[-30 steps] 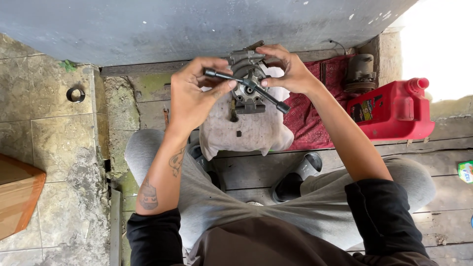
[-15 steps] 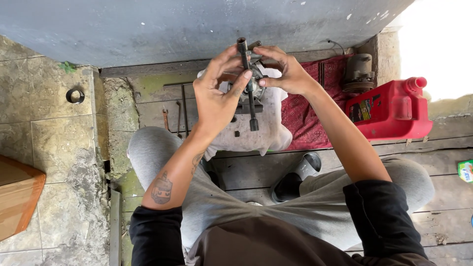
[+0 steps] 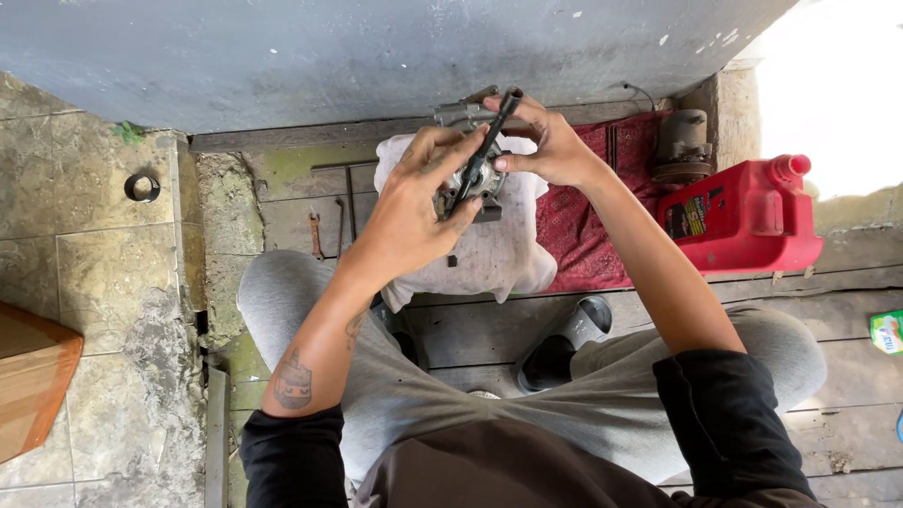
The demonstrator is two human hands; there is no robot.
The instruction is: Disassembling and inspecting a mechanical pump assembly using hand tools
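A grey metal engine part [image 3: 467,115] is held up over a white cloth [image 3: 494,254] spread on the wooden floor. A black cross-shaped wrench [image 3: 482,155] stands on the part, its long bar tilted up to the right. My left hand [image 3: 409,212] wraps the lower bar of the wrench from the left. My right hand [image 3: 546,141] grips the metal part and pinches the wrench bar from the right. Most of the part is hidden behind my fingers.
A red fuel can [image 3: 748,214] stands at right beside a rusty motor part [image 3: 682,146] and a dark red rug [image 3: 593,226]. Small wrenches [image 3: 315,233] lie on the planks at left. A black ring [image 3: 142,187] rests on the stone tiles. A grey wall runs along the top.
The wrench has turned: its long bar lay nearly level, then stood upright, and now tilts up to the right. My left hand shifted its hold along with it.
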